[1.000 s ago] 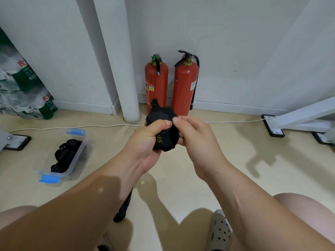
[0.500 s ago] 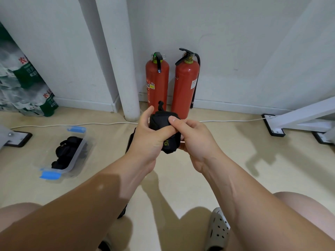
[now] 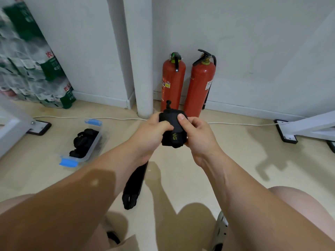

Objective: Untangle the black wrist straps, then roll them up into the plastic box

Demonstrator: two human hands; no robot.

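Note:
A black wrist strap (image 3: 173,132), partly rolled into a thick bundle with yellow letters on it, is held in front of me at mid frame. My left hand (image 3: 151,137) grips the bundle from the left, thumb over its top. My right hand (image 3: 196,135) grips it from the right, thumb pressed on the upper face. The strap's loose tail (image 3: 135,185) hangs down under my left wrist toward the floor. The clear plastic box (image 3: 101,140) with blue clips sits on the floor at the left and holds several black rolled straps (image 3: 84,141).
Two red fire extinguishers (image 3: 173,82) stand against the wall behind my hands, beside a white pillar (image 3: 139,57). A white cable (image 3: 235,124) runs along the floor. White frame legs (image 3: 306,126) reach in from right and left. Packs of bottles (image 3: 34,69) lean at far left.
Both hands have kept turning the bundle, and my right thumb now lies on its top. More of the loose tail shows hanging below my left wrist.

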